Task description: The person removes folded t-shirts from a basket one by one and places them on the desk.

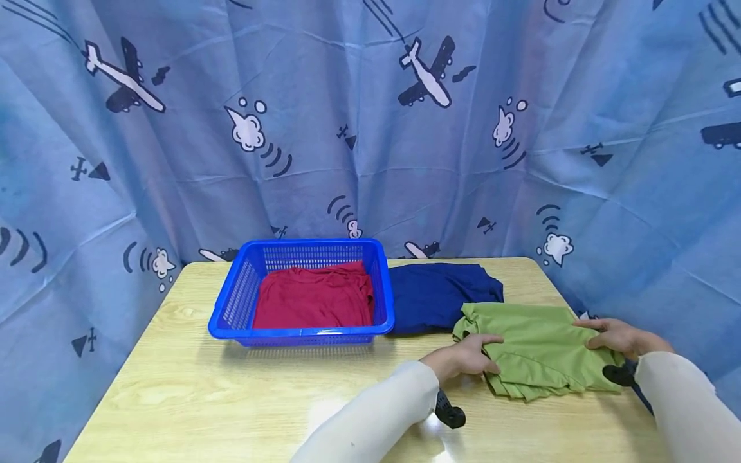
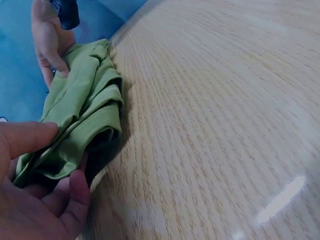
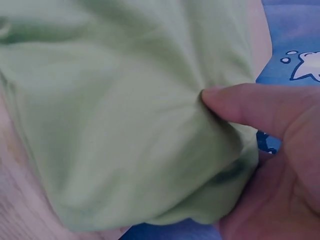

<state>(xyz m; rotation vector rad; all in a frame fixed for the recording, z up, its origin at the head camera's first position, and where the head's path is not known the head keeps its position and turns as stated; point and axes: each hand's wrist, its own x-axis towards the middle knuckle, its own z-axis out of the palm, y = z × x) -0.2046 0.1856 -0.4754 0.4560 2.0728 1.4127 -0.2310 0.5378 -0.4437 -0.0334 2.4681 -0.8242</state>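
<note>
A folded green shirt (image 1: pixel 544 347) lies spread between both hands at the right of the table. My left hand (image 1: pixel 467 355) pinches its left edge, thumb on top and fingers tucked beneath; the left wrist view shows the stacked layers and a ribbed hem (image 2: pixel 92 125). At the opposite edge my right hand (image 1: pixel 622 337) grips the cloth, its thumb (image 3: pixel 245 105) pressing a dent into the top. The fingers under that side are mostly hidden. Behind the green shirt lies a folded dark blue garment (image 1: pixel 440 292), partly overlapped by it in the head view.
A blue plastic basket (image 1: pixel 312 332) stands left of the dark blue garment, with a folded red garment (image 1: pixel 315 299) inside. Wooden table (image 1: pixel 191 399) extends in front. A blue curtain (image 1: pixel 324 128) with airplane prints hangs behind and along both sides.
</note>
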